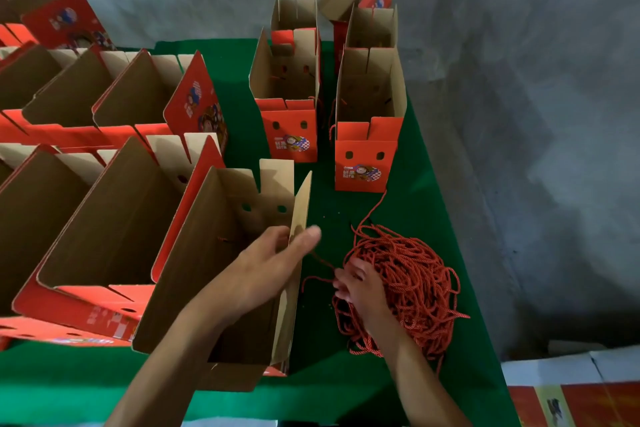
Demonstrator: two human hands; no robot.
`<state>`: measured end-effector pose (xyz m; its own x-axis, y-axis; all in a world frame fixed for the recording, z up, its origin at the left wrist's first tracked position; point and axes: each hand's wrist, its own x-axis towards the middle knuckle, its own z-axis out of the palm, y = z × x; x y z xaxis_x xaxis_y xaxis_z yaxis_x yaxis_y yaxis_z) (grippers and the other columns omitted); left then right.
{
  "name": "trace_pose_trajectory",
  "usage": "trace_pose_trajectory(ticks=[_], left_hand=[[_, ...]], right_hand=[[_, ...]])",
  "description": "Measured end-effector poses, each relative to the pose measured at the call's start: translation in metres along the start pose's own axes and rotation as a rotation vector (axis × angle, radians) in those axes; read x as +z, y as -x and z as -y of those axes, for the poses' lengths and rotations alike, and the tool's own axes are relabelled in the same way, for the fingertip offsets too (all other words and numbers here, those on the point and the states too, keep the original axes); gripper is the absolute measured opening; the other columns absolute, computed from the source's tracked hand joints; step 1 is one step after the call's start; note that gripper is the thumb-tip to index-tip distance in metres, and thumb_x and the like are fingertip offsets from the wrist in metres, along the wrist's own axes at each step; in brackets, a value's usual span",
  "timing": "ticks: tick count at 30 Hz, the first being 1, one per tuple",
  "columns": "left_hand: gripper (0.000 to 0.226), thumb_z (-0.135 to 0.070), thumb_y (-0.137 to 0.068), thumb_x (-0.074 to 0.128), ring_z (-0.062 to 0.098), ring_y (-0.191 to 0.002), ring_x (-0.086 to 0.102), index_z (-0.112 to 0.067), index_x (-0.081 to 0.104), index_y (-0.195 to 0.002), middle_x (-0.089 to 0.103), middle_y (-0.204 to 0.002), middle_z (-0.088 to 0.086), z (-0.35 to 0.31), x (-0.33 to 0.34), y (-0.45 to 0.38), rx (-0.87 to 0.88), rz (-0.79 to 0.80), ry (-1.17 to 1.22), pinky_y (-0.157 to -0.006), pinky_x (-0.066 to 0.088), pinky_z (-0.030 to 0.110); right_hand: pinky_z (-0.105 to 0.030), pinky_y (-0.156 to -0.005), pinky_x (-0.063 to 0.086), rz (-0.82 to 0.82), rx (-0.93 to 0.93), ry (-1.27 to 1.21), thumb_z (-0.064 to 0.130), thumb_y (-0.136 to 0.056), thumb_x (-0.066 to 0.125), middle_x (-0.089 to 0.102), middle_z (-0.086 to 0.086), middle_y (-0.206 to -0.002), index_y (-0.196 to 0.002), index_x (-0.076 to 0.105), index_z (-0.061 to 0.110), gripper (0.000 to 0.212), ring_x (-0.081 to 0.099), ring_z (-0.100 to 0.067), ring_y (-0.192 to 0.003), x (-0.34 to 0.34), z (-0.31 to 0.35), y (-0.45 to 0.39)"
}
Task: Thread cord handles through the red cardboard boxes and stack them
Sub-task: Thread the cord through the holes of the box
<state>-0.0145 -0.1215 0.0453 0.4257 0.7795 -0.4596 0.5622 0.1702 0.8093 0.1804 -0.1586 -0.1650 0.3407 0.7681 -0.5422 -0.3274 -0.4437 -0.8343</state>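
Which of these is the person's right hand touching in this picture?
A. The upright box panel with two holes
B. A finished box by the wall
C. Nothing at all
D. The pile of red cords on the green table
D: the right hand lies on the pile of red cords, its fingers pinching a strand, while the left hand grips the open box's panel.

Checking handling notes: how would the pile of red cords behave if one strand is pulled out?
The pile of red cords looks floppy and tangled, so neighbouring strands would probably drag along. It likely weighs little and would slide on the green table cover.
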Motion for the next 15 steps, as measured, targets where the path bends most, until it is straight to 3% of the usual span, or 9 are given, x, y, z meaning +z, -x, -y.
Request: trace_pose_trajectory(ticks=[2, 4, 7, 9, 12, 15], left_hand=[[0.116, -0.097, -0.052, 0.060, 0.012, -0.123, 0.058, -0.035, 0.035, -0.147, 0.055, -0.135, -0.013, 0.002, 0.002, 0.004, -0.025, 0.115, -0.001, -0.103, 0.054, 0.046], [0.101, -0.078, -0.059, 0.073, 0.013, -0.118, 0.063, -0.042, 0.030, -0.143, 0.056, -0.133, -0.013, 0.008, 0.002, 0.003, -0.058, 0.190, -0.004, -0.095, 0.060, 0.046], [0.072, -0.043, -0.081, 0.073, 0.021, -0.109, 0.071, -0.044, 0.033, -0.141, 0.060, -0.130, -0.004, 0.018, -0.004, 0.003, -0.128, 0.248, 0.091, -0.085, 0.064, 0.040], [0.058, -0.031, -0.095, 0.065, 0.023, -0.107, 0.072, -0.044, 0.035, -0.143, 0.063, -0.129, -0.001, 0.024, -0.010, 0.004, -0.180, 0.222, 0.125, -0.081, 0.064, 0.037], [0.047, -0.033, -0.104, 0.056, 0.025, -0.113, 0.069, -0.039, 0.036, -0.146, 0.067, -0.128, 0.002, 0.032, -0.015, 0.002, -0.280, 0.133, 0.163, -0.098, 0.057, 0.049], [0.040, -0.042, -0.102, 0.058, 0.028, -0.109, 0.072, -0.029, 0.048, -0.139, 0.074, -0.119, 0.005, 0.040, -0.016, 0.002, -0.356, 0.071, 0.250, -0.106, 0.050, 0.056]], right_hand=[[-0.031, -0.070, 0.061, -0.082, -0.099, 0.133, 0.005, -0.097, 0.068, 0.062, -0.007, -0.115, -0.123, 0.054, 0.007, 0.029, 0.069, -0.024, -0.083, 0.006, -0.023, 0.001], [-0.031, -0.067, 0.058, -0.036, -0.157, 0.228, 0.007, -0.100, 0.064, 0.066, -0.008, -0.099, -0.106, 0.061, 0.013, 0.009, 0.067, -0.025, -0.078, 0.015, -0.037, 0.004], [-0.024, -0.067, 0.053, 0.151, -0.264, 0.458, 0.008, -0.097, 0.065, 0.068, 0.007, -0.087, -0.091, 0.065, 0.027, 0.019, 0.064, -0.007, -0.073, 0.032, -0.041, 0.007], [-0.018, -0.063, 0.046, 0.232, -0.375, 0.683, 0.010, -0.093, 0.066, 0.065, 0.014, -0.082, -0.084, 0.065, 0.026, 0.019, 0.062, -0.001, -0.073, 0.041, -0.042, 0.006], [-0.033, -0.071, 0.051, 0.256, -0.414, 0.895, 0.018, -0.096, 0.065, 0.068, 0.000, -0.102, -0.102, 0.066, 0.018, 0.006, 0.066, -0.020, -0.088, 0.050, -0.041, 0.007], [-0.045, -0.067, 0.058, 0.266, -0.362, 0.980, 0.013, -0.098, 0.060, 0.074, -0.014, -0.092, -0.091, 0.070, 0.010, 0.013, 0.071, -0.034, -0.080, 0.052, -0.039, 0.006]])
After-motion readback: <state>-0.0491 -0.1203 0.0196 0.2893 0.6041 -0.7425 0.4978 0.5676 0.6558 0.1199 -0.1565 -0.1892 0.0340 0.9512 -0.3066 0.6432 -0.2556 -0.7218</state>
